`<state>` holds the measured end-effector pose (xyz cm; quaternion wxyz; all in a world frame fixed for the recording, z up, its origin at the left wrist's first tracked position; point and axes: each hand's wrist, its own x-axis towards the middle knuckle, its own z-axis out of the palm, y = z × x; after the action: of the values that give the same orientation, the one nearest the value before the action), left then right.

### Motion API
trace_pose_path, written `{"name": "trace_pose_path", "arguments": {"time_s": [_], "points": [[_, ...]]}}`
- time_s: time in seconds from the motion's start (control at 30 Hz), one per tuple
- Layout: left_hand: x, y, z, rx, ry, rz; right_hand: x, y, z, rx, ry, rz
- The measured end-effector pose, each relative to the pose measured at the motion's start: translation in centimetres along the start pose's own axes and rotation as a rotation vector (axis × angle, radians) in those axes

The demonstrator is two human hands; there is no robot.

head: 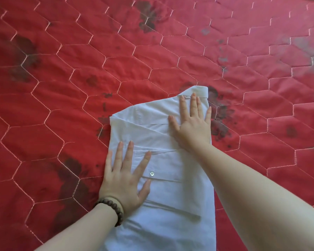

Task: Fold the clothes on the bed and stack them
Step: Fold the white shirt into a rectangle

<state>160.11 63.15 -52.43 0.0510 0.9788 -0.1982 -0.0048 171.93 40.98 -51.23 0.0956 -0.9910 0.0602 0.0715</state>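
Your left hand (pixel 124 180) lies flat and open, fingers spread, on the near left part of the white shirt (pixel 167 196), a bead bracelet (pixel 111 208) on its wrist and a small button (pixel 152 173) just beside its fingertips. Your right hand (pixel 193 126) presses flat and open, gripping nothing, on the shirt's far end near the collar. The shirt lies folded into a long narrow strip on the red quilted bedspread (pixel 62 87), which is marked with dark blotches.
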Motion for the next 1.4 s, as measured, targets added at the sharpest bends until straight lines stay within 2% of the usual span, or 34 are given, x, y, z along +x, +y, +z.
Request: {"name": "trace_pose_path", "arguments": {"time_s": [0.07, 0.13, 0.2, 0.23, 0.33, 0.4, 0.57, 0.63, 0.7, 0.77, 0.8, 0.97, 1.07, 1.13, 1.2, 1.3, 1.33, 1.4], "points": [[0.0, 0.1, -0.1, 0.006, -0.007, -0.007, -0.2, 0.1, -1.0, 0.017, -0.046, 0.015], [0.1, 0.1, -0.2, 0.018, -0.011, -0.017, -1.8, -0.2, -1.5, 0.005, 0.049, 0.021], [0.1, 0.1, -0.1, 0.040, -0.009, -0.013, -6.3, -1.7, -1.0, 0.037, 0.176, -0.080], [0.1, 0.2, -0.2, 0.041, -0.015, -0.013, -9.3, -2.7, -0.2, 0.076, 0.189, -0.161], [-0.2, 0.3, -0.5, 0.053, -0.065, -0.030, -16.6, -3.6, 2.6, 0.010, 0.006, -0.289], [-0.2, 0.4, -0.8, 0.078, -0.110, -0.041, -17.9, -2.1, 3.1, -0.095, -0.074, -0.225], [0.7, 0.5, -2.6, -0.018, -0.325, -0.094, -17.8, -0.6, 1.8, -0.204, -0.062, -0.036], [-2.1, 1.3, -3.0, 0.060, -0.249, -0.035, -20.0, -2.4, 1.8, -0.144, 0.030, -0.054], [-7.4, 3.2, -2.6, 0.081, -0.204, 0.091, -23.9, -4.9, 2.4, -0.019, 0.069, -0.166], [-12.6, 4.3, -1.6, 0.110, -0.279, 0.192, -27.7, -6.8, 3.9, 0.035, -0.005, -0.283], [-14.3, 4.3, -1.1, 0.110, -0.295, 0.185, -29.2, -7.1, 4.6, 0.033, -0.052, -0.286], [-15.1, 0.7, -0.3, 0.046, -0.170, -0.012, -30.9, -2.2, 5.3, -0.077, -0.037, -0.033], [-14.6, -0.4, -0.5, 0.102, -0.158, -0.118, -31.2, 0.1, 4.6, -0.143, -0.062, 0.118], [-14.7, 0.3, -0.8, 0.135, -0.158, -0.163, -31.2, -0.6, 4.4, -0.163, -0.011, 0.148], [-15.5, 2.1, -0.8, 0.089, -0.166, -0.100, -31.9, -3.2, 4.5, -0.061, 0.067, 0.016], [-18.6, 4.3, -0.6, -0.010, -0.212, 0.098, -35.1, -7.4, 5.9, 0.109, 0.105, -0.268], [-20.0, 4.2, -0.7, -0.018, -0.226, 0.123, -36.5, -7.9, 6.5, 0.112, 0.080, -0.265], [-22.7, 3.0, -1.1, 0.009, -0.250, 0.117, -38.9, -7.3, 6.8, 0.058, 0.036, -0.136]]}}
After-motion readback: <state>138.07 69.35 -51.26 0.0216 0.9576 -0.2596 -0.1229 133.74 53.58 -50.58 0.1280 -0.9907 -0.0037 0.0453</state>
